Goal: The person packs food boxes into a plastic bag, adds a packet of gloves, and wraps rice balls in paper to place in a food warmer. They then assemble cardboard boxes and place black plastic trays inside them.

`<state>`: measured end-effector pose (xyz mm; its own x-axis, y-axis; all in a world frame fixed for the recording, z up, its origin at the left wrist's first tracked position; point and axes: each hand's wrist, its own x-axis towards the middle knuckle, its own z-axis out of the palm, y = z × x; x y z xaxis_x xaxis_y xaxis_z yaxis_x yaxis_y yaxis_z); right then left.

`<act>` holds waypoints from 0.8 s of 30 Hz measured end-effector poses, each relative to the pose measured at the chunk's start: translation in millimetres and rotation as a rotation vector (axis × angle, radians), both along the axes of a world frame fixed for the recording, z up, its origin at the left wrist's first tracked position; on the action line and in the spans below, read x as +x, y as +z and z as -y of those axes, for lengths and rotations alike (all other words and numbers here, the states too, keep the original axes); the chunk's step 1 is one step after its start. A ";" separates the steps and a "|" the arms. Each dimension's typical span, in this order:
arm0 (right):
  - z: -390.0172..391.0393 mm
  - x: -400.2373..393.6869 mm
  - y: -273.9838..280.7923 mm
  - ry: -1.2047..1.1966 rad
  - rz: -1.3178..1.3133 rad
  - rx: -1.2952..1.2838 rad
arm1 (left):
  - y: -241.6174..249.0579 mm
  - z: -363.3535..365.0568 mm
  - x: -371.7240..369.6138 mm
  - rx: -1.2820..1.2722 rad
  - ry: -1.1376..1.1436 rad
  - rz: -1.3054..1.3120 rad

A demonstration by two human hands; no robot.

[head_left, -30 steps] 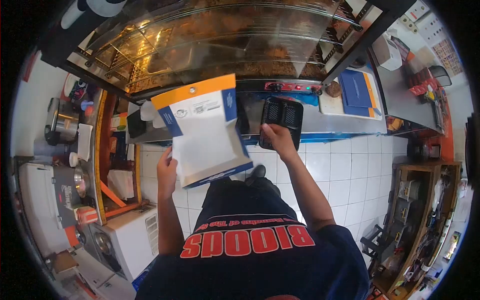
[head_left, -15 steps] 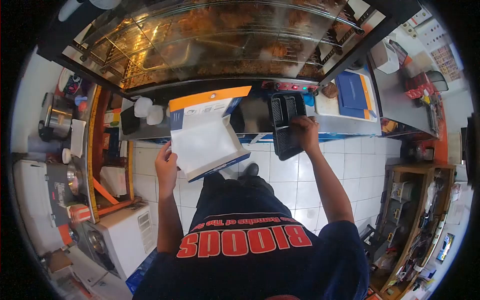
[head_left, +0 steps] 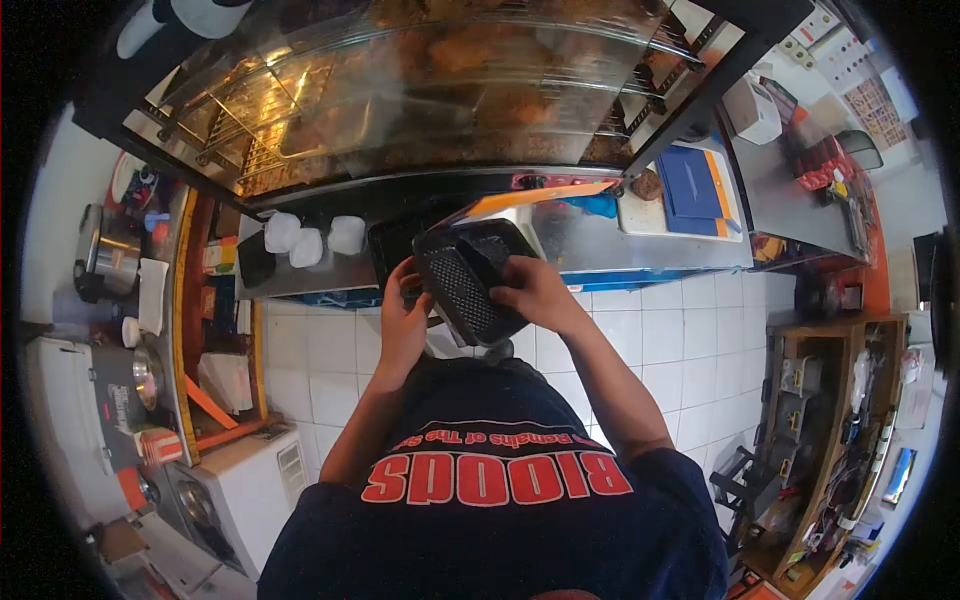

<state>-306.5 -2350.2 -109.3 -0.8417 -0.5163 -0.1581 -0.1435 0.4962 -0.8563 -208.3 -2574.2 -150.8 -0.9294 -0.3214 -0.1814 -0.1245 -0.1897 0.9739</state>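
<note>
A black compartment tray (head_left: 468, 285) is held in front of my body, tilted, over the opened cardboard box (head_left: 540, 200) with its orange flap edge. The tray hides most of the box. My left hand (head_left: 405, 315) is curled at the left edge of the tray and box, its fingers partly hidden. From the right, my right hand (head_left: 535, 293) grips the tray with thumb and fingers.
A glass food display (head_left: 430, 90) stands across the counter. White containers (head_left: 305, 243) sit on the counter's left; a white board (head_left: 650, 212) with blue folded boxes (head_left: 693, 190) lies right. A wooden shelf (head_left: 840, 430) stands at the lower right.
My right hand has brought the tray leftward over the box. The box has turned and shifted right, and my left hand has moved right with it. A third white container now shows on the counter.
</note>
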 end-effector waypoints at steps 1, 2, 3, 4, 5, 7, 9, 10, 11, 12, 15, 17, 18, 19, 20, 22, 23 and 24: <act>1.2 -6.3 -10.5 -0.004 -0.005 -0.003 | 7.1 -1.9 -2.7 0.026 -0.023 -0.015; 2.0 -11.4 -22.2 -0.016 -0.059 0.024 | 11.2 -2.9 -4.2 0.054 -0.044 -0.027; 3.5 -13.5 -23.9 -0.027 -0.111 0.052 | 11.6 -3.0 -4.2 0.056 -0.060 -0.056; 3.0 -14.1 -24.9 -0.025 -0.110 0.053 | 11.2 -4.2 -5.1 0.057 -0.059 -0.054; 2.7 -13.7 -25.2 -0.013 -0.094 0.089 | 10.6 -5.6 -5.2 0.134 0.004 -0.021; 3.6 -14.9 -25.1 0.004 -0.077 0.119 | 8.4 -2.8 -5.5 0.207 0.072 0.013; 1.9 -15.6 -26.3 -0.034 -0.025 0.218 | -0.5 0.3 -5.1 0.343 0.127 0.080; 4.8 -16.6 -33.2 -0.031 -0.022 0.218 | -10.0 1.5 -4.1 0.343 0.131 0.083; 8.5 -17.8 -46.8 -0.028 -0.081 0.228 | -22.1 1.9 -2.6 0.471 0.012 0.066; 12.3 -17.1 -57.9 -0.028 -0.140 0.239 | -29.7 2.5 -0.8 0.598 -0.111 0.049; 32.2 -8.1 -71.8 -0.063 -0.158 0.298 | -30.4 6.8 -4.0 0.779 -0.217 0.084; 34.9 -3.4 -75.3 -0.104 -0.186 0.282 | -28.1 7.9 -8.5 0.865 -0.260 0.072; 34.3 -1.8 -74.3 -0.136 -0.214 0.266 | -23.7 7.6 -9.1 0.878 -0.285 0.089; 32.5 -0.3 -73.6 -0.147 -0.212 0.270 | -19.8 6.5 -9.5 0.891 -0.309 0.108; 30.2 1.4 -72.6 -0.137 -0.202 0.213 | -16.5 1.2 -10.7 0.894 -0.320 0.113; 23.9 2.4 -77.0 -0.134 -0.192 0.160 | -9.6 -12.8 -13.7 0.588 -0.191 0.182; 17.9 0.9 -87.0 -0.132 -0.169 0.188 | -19.9 -14.2 -16.8 0.592 -0.196 0.182; 11.6 -1.5 -92.0 -0.128 -0.147 0.215 | -38.5 -15.0 -23.1 0.544 -0.178 0.178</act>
